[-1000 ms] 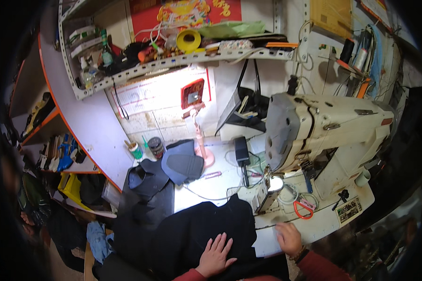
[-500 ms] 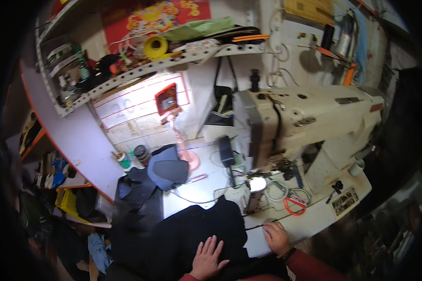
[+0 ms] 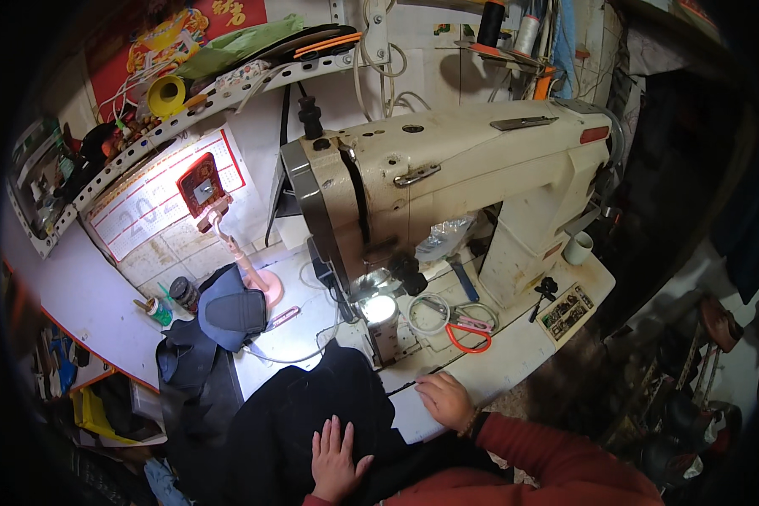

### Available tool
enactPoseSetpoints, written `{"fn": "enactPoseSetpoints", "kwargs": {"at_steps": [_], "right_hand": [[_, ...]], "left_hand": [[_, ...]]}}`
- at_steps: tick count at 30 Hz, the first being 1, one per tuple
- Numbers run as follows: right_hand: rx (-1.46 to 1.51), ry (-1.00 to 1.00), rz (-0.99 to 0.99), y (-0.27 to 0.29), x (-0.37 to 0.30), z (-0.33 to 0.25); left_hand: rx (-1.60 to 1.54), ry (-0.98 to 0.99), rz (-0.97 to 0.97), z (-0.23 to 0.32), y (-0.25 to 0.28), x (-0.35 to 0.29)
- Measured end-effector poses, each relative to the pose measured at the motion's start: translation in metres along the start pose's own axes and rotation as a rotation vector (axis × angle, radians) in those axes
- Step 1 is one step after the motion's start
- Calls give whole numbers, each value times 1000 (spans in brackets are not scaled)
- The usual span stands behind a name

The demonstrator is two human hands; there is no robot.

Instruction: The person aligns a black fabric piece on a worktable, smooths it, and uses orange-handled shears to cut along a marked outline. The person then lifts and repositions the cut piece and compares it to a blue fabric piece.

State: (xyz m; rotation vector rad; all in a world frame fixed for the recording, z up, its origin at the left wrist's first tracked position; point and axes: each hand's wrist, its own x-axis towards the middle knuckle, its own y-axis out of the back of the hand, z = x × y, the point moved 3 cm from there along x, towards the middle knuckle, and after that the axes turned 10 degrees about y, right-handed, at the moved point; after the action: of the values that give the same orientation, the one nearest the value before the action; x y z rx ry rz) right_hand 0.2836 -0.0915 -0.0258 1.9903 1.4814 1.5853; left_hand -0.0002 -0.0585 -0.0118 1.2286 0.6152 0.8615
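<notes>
1. The left hand [image 3: 337,464] lay flat, fingers slightly spread, on the black cloth [image 3: 312,396], which covered the near middle of the white tabletop [image 3: 497,371] and ran out of sight at the near side.
2. The right hand [image 3: 447,401] rested on the tabletop just right of the cloth, fingers curled; whether they pinched anything, I could not tell.
3. Slipping seemed the likeliest trouble: with one flat palm on it, the cloth could have crept or wrinkled under its own weight.
4. The cloth's far tip lay near a thin cable [image 3: 291,361], so a pull could have snagged it.
5. Red-handled scissors [image 3: 471,350] lay beyond the right hand; a careless reach could have knocked them.
6. On the surface, a cream sewing machine [image 3: 447,169] stood far right, a small tray of bits [image 3: 567,316] at its right end. A grey-blue cap [image 3: 232,312] and a pink stand [image 3: 266,289] were on the left.
7. Around it, a perforated metal shelf [image 3: 228,99] hung far left, thread spools [image 3: 491,24] stood far right, and shoes [image 3: 721,325] sat at the right.
</notes>
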Motion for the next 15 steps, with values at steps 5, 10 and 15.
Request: {"fn": "enactPoseSetpoints", "kwargs": {"at_steps": [5, 10, 15], "right_hand": [[-29, -10, -50, -4, -5, 1], [80, 55, -656, 22, 64, -37], [-43, 430, -511, 119, 205, -117]], "left_hand": [[-10, -23, -12, 0, -5, 2], [-292, -75, -189, -23, 101, 31], [-175, 120, 465, -61, 294, 42]]}}
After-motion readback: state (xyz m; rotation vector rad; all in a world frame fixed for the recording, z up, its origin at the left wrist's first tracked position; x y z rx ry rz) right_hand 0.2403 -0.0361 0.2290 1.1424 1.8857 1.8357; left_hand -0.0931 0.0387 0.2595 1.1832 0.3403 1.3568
